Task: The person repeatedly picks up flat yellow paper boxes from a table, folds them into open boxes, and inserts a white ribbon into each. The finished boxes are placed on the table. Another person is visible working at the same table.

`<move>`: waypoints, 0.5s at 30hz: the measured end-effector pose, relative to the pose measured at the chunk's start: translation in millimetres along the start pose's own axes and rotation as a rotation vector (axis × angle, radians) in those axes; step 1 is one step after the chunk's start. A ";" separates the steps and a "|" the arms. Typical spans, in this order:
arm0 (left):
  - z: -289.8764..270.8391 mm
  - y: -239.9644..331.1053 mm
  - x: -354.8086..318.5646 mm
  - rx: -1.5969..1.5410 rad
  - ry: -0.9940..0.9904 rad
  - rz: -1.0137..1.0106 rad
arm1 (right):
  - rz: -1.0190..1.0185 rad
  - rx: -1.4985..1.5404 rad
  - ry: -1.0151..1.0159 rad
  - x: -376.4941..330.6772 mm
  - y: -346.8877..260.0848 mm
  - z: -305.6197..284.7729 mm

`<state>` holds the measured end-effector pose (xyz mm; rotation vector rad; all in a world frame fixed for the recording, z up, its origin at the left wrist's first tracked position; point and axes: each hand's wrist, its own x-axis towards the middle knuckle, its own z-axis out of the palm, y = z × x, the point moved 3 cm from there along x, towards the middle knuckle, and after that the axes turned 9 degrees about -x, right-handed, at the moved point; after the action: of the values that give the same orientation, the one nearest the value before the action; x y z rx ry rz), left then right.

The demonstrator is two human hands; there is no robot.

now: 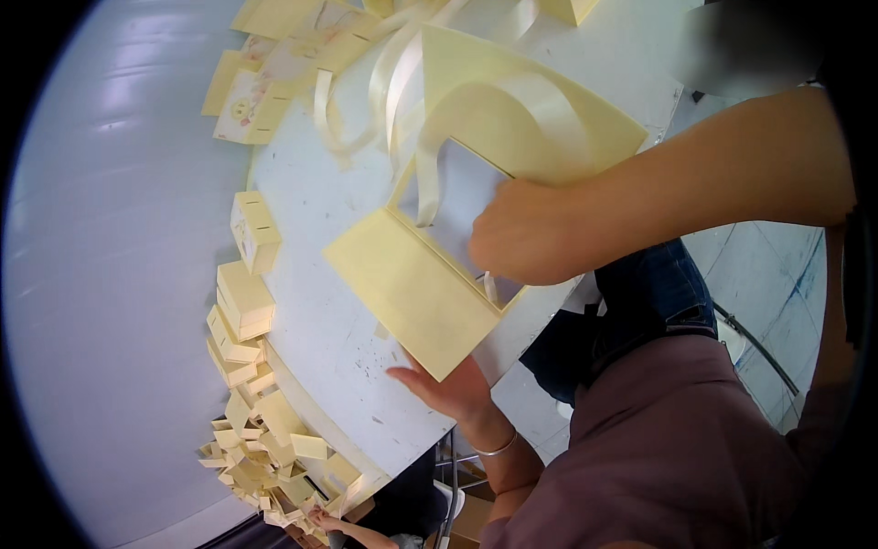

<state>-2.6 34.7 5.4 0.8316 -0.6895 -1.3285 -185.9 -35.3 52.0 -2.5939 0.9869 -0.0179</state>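
The right hand (pixel 521 233) is curled into a fist inside the open cream box (pixel 407 293), beside a short white ribbon end (pixel 490 287); its grip is hidden. The left hand (pixel 448 389), loose and open, is partly under the front panel's corner. The box sits tilted near the table's (pixel 311 316) near edge, bare surface left of it, its inside pale, a looping ribbon (pixel 427 174) across its rim. Cream boxes (pixel 245 300) line the far edge.

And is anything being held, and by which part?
It cannot be told. The left hand is at the lower corner of the cream flap, its grip hidden beneath. The right hand, curled over the open box, hides its grip too.
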 end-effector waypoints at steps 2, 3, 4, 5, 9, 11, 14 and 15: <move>4.1 -4.4 -1.9 -0.050 0.023 -0.074 | -0.017 0.040 0.019 6.1 -0.2 4.0; 3.1 -6.9 -3.8 -0.025 -0.002 -0.065 | -0.022 0.067 0.031 8.3 -1.5 6.3; 0.5 -9.3 -7.0 -0.001 -0.026 -0.055 | -0.027 0.093 0.042 10.2 -2.1 8.2; -1.3 -11.1 -10.0 0.023 -0.050 -0.045 | -0.039 0.094 0.065 11.9 -2.0 9.4; 9.6 -11.2 -17.5 0.133 -0.200 0.095 | -0.025 0.075 0.125 7.7 4.2 4.0; 17.6 -4.6 -21.8 0.448 -0.038 0.046 | -0.021 0.061 0.086 10.7 6.4 1.5; 22.3 -7.0 -24.6 0.434 -0.065 0.006 | 0.009 0.040 -0.057 10.1 7.1 0.1; 22.3 -7.4 -24.8 0.503 -0.060 -0.012 | 0.019 0.036 -0.116 9.9 5.2 -1.1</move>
<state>-28.3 56.2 12.1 1.1990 -1.0918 -1.2085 -181.9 -45.7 50.2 -2.5214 0.9612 0.1167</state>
